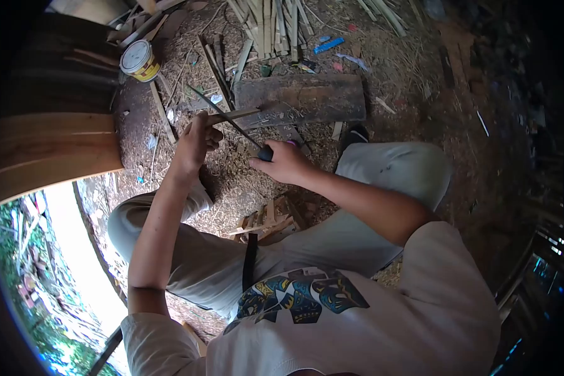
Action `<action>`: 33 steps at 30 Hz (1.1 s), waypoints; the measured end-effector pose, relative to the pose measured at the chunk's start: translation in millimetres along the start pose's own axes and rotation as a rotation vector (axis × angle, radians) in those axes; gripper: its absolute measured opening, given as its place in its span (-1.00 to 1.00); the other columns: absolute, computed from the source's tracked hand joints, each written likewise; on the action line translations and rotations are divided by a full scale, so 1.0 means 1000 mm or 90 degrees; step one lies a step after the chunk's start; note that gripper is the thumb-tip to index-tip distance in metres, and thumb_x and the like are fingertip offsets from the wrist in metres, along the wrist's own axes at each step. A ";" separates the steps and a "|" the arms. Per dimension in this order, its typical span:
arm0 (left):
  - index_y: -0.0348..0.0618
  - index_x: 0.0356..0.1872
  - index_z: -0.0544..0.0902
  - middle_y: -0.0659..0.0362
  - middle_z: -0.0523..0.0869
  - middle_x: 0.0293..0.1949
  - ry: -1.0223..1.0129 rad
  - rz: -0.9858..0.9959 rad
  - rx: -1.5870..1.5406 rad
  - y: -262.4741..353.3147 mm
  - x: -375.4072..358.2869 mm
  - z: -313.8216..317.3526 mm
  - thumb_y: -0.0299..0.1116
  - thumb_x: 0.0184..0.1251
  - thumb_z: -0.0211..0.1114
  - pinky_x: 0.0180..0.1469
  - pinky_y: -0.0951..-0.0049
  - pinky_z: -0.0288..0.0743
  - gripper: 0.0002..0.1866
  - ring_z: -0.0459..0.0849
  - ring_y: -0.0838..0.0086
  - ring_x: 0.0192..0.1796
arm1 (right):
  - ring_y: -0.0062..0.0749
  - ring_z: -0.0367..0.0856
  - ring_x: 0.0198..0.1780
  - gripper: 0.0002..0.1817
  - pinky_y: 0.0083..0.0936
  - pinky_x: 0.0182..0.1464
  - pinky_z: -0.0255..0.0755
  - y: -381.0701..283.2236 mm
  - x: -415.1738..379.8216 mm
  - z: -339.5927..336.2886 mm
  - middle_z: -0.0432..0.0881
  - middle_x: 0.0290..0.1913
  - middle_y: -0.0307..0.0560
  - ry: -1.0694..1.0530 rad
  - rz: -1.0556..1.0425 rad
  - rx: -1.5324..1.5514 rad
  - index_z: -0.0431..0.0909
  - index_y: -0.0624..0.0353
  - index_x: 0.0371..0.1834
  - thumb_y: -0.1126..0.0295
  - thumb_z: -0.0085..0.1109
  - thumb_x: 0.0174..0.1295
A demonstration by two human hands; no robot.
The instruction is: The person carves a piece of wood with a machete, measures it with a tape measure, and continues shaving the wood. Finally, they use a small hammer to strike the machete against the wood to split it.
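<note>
Ground (413,88) littered with shavings is spread beneath everything, and the bent legs (388,169) are set wide apart across it. At the left a pale wooden panel (56,147) is seen, and just ahead of the hands a dark plank (307,99) is laid flat. Beyond the plank a spread of loose strips (269,25) is strewn; near the panel a yellow-and-white bucket (140,62) is set. The long thin tool (236,126) is held by its handle in the right hand (287,161), whose fingers are closed round it. The short strip (243,114) is clamped in the left hand (195,143), its free end seen over the plank's left part; it is crossed by the tool, though whether the two touch cannot be told.

Good control would likely be had by the short strip being pinched firmly, the left fingers being held clear of the tool, strokes being made evenly, and the legs being left out of its path.

Counted: two legs, one plank, one bucket, one tool, two hands, one gripped strip, one blue piece (329,46); the loose strips overlap too much to be counted.
</note>
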State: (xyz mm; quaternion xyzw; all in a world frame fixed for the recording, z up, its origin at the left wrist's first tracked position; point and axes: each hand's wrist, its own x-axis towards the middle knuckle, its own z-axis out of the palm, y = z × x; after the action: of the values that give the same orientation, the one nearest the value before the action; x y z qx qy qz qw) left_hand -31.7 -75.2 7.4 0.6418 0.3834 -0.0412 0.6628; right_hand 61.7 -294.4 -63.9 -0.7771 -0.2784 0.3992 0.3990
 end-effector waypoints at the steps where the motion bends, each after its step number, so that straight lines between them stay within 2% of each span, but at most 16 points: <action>1: -0.22 0.10 0.65 0.22 0.65 -0.32 0.010 -0.011 -0.021 0.001 0.004 0.001 0.11 0.65 -0.10 -0.08 0.39 0.45 -0.42 0.56 0.49 -0.26 | -0.03 0.72 -0.26 -0.49 -0.17 -0.17 0.55 -0.003 0.000 -0.001 0.70 -0.33 0.11 -0.005 0.006 -0.030 0.60 0.29 -0.20 -0.03 0.42 0.23; 5: -0.15 0.02 0.65 0.26 0.64 -0.32 0.019 0.007 -0.012 0.011 0.012 0.005 0.11 0.65 -0.06 -0.08 0.40 0.44 -0.48 0.54 0.51 -0.27 | -0.01 0.72 -0.26 -0.48 -0.16 -0.16 0.55 -0.004 0.020 0.009 0.70 -0.34 0.12 0.035 -0.002 0.009 0.61 0.27 -0.22 -0.05 0.42 0.22; 7: -0.20 -0.02 0.64 0.21 0.67 -0.36 0.016 0.027 -0.020 0.015 0.018 0.003 0.09 0.63 -0.04 -0.13 0.40 0.45 -0.48 0.56 0.49 -0.32 | -0.29 0.69 -0.41 -0.45 -0.28 -0.28 0.52 -0.007 0.033 0.017 0.67 -0.39 -0.04 0.069 -0.060 -0.022 0.60 0.29 -0.19 -0.07 0.46 0.21; 9: -0.20 0.02 0.65 0.22 0.67 -0.35 -0.011 -0.003 -0.049 0.013 0.026 -0.003 0.09 0.63 -0.03 -0.10 0.40 0.45 -0.48 0.56 0.51 -0.29 | -0.28 0.66 -0.37 -0.44 -0.26 -0.23 0.52 -0.003 0.040 0.020 0.67 -0.42 -0.09 0.085 -0.041 -0.012 0.61 0.29 -0.20 -0.08 0.45 0.20; 11: -0.18 0.00 0.65 0.23 0.66 -0.35 -0.021 -0.006 -0.033 0.020 0.020 0.003 0.08 0.63 -0.02 -0.08 0.40 0.45 -0.50 0.56 0.51 -0.28 | -0.33 0.66 -0.39 -0.46 -0.30 -0.28 0.50 -0.008 0.041 0.013 0.66 -0.44 -0.13 0.023 0.007 0.056 0.61 0.27 -0.21 -0.08 0.42 0.23; 13: -0.11 -0.06 0.62 0.26 0.63 -0.33 -0.046 -0.001 -0.043 0.024 0.019 0.004 0.07 0.63 0.02 -0.02 0.37 0.46 -0.56 0.57 0.49 -0.26 | -0.49 0.55 -0.60 -0.55 -0.42 -0.49 0.40 -0.009 0.045 0.004 0.61 -0.55 -0.21 -0.053 0.069 0.072 0.60 0.19 -0.28 -0.03 0.37 0.31; 15: -0.13 -0.06 0.61 0.24 0.64 -0.33 -0.055 0.001 -0.047 0.026 0.023 0.004 0.07 0.62 0.02 -0.01 0.36 0.47 -0.56 0.58 0.48 -0.26 | -0.51 0.51 -0.67 -0.56 -0.43 -0.55 0.37 -0.004 0.046 -0.001 0.57 -0.61 -0.24 -0.031 0.050 0.141 0.58 0.22 -0.35 0.00 0.37 0.33; 19: -0.11 -0.09 0.59 0.22 0.64 -0.33 -0.026 -0.014 -0.043 0.030 0.025 0.013 0.08 0.62 0.01 -0.01 0.36 0.48 -0.56 0.58 0.46 -0.26 | -0.49 0.53 -0.66 -0.59 -0.43 -0.55 0.37 -0.005 0.046 0.003 0.56 -0.64 -0.23 0.048 0.000 0.102 0.60 0.22 -0.41 0.06 0.36 0.33; 21: -0.10 -0.12 0.57 0.21 0.64 -0.33 -0.015 -0.015 -0.036 0.034 0.024 0.015 0.08 0.62 0.01 -0.01 0.35 0.49 -0.57 0.58 0.46 -0.26 | -0.20 0.74 -0.28 -0.52 -0.27 -0.18 0.56 -0.002 0.050 -0.005 0.74 -0.32 0.08 -0.035 0.107 0.034 0.68 0.33 -0.21 0.03 0.38 0.20; 25: -0.05 -0.24 0.51 0.22 0.61 -0.38 -0.006 -0.031 -0.051 0.042 0.027 0.023 0.06 0.61 0.00 -0.03 0.34 0.49 -0.60 0.58 0.45 -0.29 | -0.15 0.74 -0.33 -0.56 -0.23 -0.20 0.57 0.004 0.057 -0.020 0.72 -0.43 0.09 -0.116 0.209 0.055 0.67 0.32 -0.31 0.05 0.39 0.18; 27: -0.03 -0.28 0.48 0.23 0.60 -0.41 0.012 -0.037 -0.045 0.042 0.029 0.026 0.05 0.61 0.00 -0.05 0.35 0.50 -0.61 0.58 0.45 -0.31 | -0.19 0.68 -0.51 -0.61 -0.23 -0.35 0.54 0.015 0.052 -0.008 0.66 -0.57 0.01 0.013 0.016 0.055 0.64 0.31 -0.45 0.12 0.37 0.20; 28: -0.02 -0.29 0.47 0.24 0.59 -0.43 0.017 -0.036 -0.065 0.040 0.029 0.027 0.04 0.61 0.01 -0.08 0.36 0.49 -0.62 0.57 0.45 -0.33 | -0.22 0.61 -0.62 -0.64 -0.22 -0.42 0.51 0.019 0.051 -0.004 0.59 -0.67 -0.05 0.020 0.047 0.011 0.62 0.26 -0.56 0.17 0.33 0.20; 29: -0.02 -0.31 0.46 0.24 0.57 -0.45 0.021 -0.031 -0.084 0.042 0.030 0.028 0.03 0.61 0.01 -0.10 0.37 0.49 -0.63 0.56 0.46 -0.36 | -0.22 0.61 -0.62 -0.64 -0.22 -0.42 0.51 0.024 0.052 -0.007 0.59 -0.67 -0.05 0.022 0.044 0.014 0.62 0.26 -0.56 0.17 0.33 0.20; 31: -0.01 -0.32 0.45 0.24 0.57 -0.46 0.019 -0.035 -0.081 0.048 0.028 0.029 0.00 0.61 0.01 -0.13 0.37 0.49 -0.64 0.54 0.47 -0.38 | -0.21 0.64 -0.58 -0.64 -0.21 -0.38 0.52 0.032 0.054 -0.019 0.59 -0.66 -0.04 -0.118 0.253 0.109 0.59 0.22 -0.61 0.18 0.32 0.20; 32: -0.01 -0.33 0.44 0.24 0.56 -0.47 0.016 -0.045 -0.079 0.050 0.028 0.027 -0.02 0.61 0.01 -0.15 0.36 0.49 -0.66 0.53 0.48 -0.41 | -0.18 0.66 -0.56 -0.61 -0.21 -0.37 0.53 0.039 0.055 -0.009 0.61 -0.64 -0.02 -0.055 0.239 0.086 0.57 0.22 -0.65 0.16 0.32 0.20; 33: -0.01 -0.33 0.44 0.24 0.56 -0.47 0.017 -0.046 -0.072 0.051 0.030 0.027 -0.02 0.61 0.01 -0.15 0.36 0.49 -0.66 0.53 0.48 -0.41 | -0.18 0.66 -0.56 -0.61 -0.21 -0.37 0.53 0.044 0.054 -0.002 0.61 -0.64 -0.02 -0.055 0.238 0.093 0.57 0.22 -0.65 0.16 0.32 0.20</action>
State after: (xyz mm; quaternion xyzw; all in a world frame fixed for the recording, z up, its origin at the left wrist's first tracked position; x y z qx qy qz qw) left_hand 30.1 -76.9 29.3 0.5894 0.4166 -0.0347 0.6913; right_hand 96.8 -277.7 -121.4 -0.7666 -0.1167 0.5182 0.3608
